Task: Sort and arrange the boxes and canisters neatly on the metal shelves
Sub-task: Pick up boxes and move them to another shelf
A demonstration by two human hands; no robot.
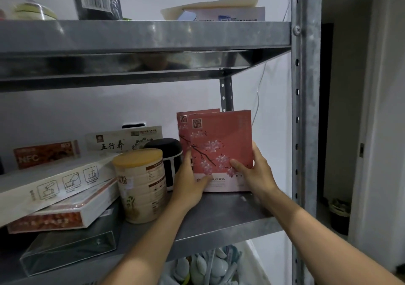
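A pink box with a blossom print (221, 144) stands upright at the right end of the middle metal shelf (219, 214). A second matching pink box (186, 118) stands right behind it, mostly hidden. My left hand (190, 181) grips the front box's lower left edge and my right hand (256, 173) grips its lower right edge. A beige canister with a yellow lid (140, 184) stands to the left. A black and white canister (168, 159) sits behind that one.
A slanted stack of flat boxes (59, 190) lies on the shelf's left over a clear plastic case (68, 249). Two more boxes (125, 140) lean against the back wall. The upper shelf (144, 34) carries boxes and a black bag. The steel upright (304, 109) stands right.
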